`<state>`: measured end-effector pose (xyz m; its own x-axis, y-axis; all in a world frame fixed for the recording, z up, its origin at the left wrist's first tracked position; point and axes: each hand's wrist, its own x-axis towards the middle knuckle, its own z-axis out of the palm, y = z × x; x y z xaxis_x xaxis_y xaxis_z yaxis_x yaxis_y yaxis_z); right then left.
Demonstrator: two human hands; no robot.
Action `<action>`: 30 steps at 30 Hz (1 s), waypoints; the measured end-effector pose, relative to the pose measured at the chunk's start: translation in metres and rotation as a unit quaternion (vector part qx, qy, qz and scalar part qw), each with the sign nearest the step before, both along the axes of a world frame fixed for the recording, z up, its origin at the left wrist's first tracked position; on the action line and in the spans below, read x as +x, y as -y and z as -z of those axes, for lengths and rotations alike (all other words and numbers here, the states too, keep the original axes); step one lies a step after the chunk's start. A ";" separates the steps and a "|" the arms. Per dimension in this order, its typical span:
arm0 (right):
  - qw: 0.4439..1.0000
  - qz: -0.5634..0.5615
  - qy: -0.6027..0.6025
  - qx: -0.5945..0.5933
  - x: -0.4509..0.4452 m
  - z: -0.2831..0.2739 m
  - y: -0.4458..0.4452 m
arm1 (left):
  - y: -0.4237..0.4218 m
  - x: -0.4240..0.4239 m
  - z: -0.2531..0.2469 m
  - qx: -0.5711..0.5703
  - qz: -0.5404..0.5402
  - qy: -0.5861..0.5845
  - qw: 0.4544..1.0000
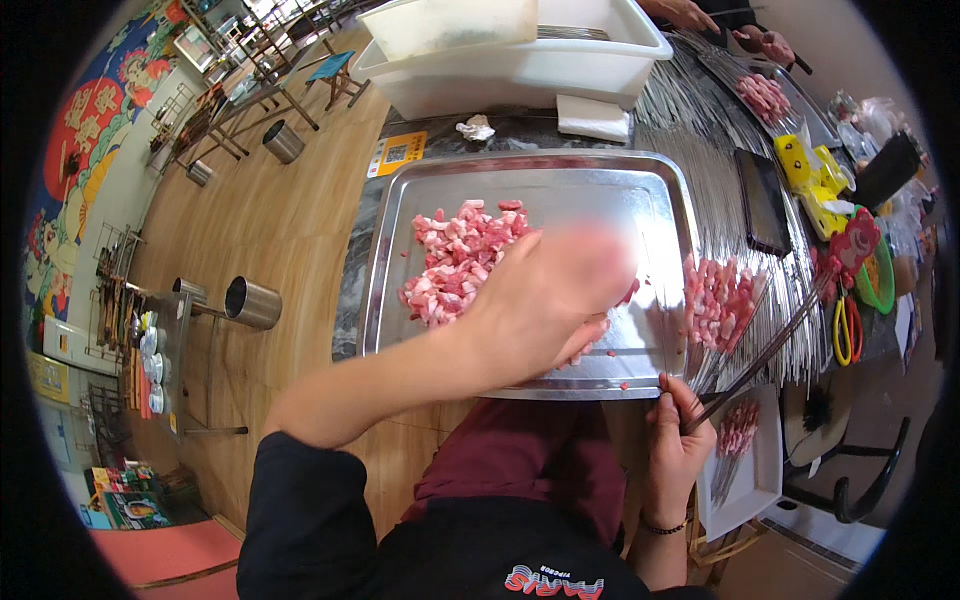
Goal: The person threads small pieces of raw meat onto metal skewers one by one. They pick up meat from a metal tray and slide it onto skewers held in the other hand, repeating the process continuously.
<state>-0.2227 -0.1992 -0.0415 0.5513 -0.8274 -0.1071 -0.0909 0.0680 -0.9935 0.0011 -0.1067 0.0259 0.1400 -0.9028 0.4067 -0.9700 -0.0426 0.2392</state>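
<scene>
A steel tray lies before me with a heap of diced raw meat in its left half. My left hand reaches across the tray, its fingers curled; small meat pieces show beneath them. A blurred patch hides much of that hand. At the tray's near right corner, my right hand grips a bundle of thin metal skewers slanting up to the right. One single skewer rises from its thumb and forefinger over the tray's edge. Beside the tray, threaded meat skewers lie side by side.
Many bare skewers cover the table's right side, with a phone on them. Scissors and a green basket sit farther right. A white bin stands behind. Another person's hand shows at the top right.
</scene>
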 end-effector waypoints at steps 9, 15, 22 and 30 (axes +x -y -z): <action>0.999 -0.012 0.040 -0.015 0.001 -0.003 -0.001 | -0.077 0.001 -0.004 0.050 -0.049 -0.009 0.998; 0.999 -0.017 0.034 -0.021 -0.007 -0.001 -0.001 | -0.047 0.018 -0.013 -0.110 -0.132 -0.078 0.982; 0.998 -0.038 0.026 -0.040 -0.019 0.002 -0.005 | 0.027 0.012 -0.001 0.043 -0.152 0.102 0.982; 0.988 -0.150 0.010 -0.027 -0.027 -0.002 -0.012 | -0.049 0.000 -0.020 -0.049 -0.223 -0.224 0.947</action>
<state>-0.2498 -0.1876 -0.0393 0.7747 -0.6300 -0.0544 -0.0792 -0.0113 -0.9968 0.0012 -0.0581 0.0464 0.6769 -0.6743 0.2952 -0.6608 -0.3799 0.6473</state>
